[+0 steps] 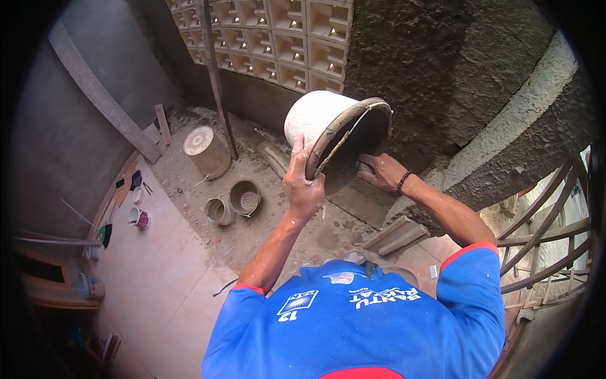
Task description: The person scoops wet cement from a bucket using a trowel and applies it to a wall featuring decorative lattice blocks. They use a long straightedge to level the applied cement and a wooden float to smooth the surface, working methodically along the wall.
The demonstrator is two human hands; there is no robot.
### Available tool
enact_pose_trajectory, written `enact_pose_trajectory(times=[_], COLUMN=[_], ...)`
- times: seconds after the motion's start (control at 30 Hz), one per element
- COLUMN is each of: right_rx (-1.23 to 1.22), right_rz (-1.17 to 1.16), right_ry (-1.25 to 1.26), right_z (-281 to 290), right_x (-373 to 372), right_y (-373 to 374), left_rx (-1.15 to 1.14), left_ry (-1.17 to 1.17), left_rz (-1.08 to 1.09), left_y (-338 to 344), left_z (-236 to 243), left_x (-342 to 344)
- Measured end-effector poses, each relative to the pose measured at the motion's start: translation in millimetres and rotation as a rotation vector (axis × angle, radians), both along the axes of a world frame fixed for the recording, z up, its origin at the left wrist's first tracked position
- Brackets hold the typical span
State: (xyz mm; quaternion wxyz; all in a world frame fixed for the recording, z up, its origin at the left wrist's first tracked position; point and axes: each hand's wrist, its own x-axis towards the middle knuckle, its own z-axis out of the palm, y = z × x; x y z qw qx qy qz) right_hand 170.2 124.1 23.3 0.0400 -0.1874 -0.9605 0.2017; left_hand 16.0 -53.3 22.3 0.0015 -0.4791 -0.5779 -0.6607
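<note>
A white bucket (315, 114) with a mortar-crusted rim is held up and tilted, its mouth facing right and toward me. My left hand (305, 186) grips it by the lower left side of the rim, and a wire handle hangs across the opening. Just beside the mouth's lower edge is my right hand (382, 172), fingers curled round something dark. What that is I cannot make out, as the fingers and shadow hide most of it. Rough, wet-looking plaster covers the wall (416, 76) behind the bucket.
On the dirty floor stand a large upturned bucket (211, 155) and two small buckets, one (245, 197) beside the other (218, 211). A wooden post (218, 82) rises before the vent blocks (278, 38). Wood planks (398, 235) lie near my right elbow; curved metal bars (543, 234) stand at right.
</note>
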Motion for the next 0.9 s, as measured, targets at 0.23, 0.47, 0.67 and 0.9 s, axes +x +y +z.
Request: enact_pose_trajectory(times=[0.23, 0.47, 0.67, 0.9], right_rx=[-0.242, -0.216, -0.169, 0.083], right_rz=[-0.041, 0.016, 0.007, -0.076], right_ry=[0.135, 0.001, -0.094, -0.059], right_z=[-10, 55, 163, 287], right_x=[-9, -1, 20, 37], right_y=[-12, 24, 65, 117], left_rx=[0.048, 0.119, 0.260, 0.259], left_ry=[-0.284, -0.535, -0.689, -0.724], left_rz=[-0.028, 0.021, -0.005, 0.007], left_y=[17, 45, 70, 106], left_z=[2, 4, 3, -11], left_x=[-13, -33, -42, -33])
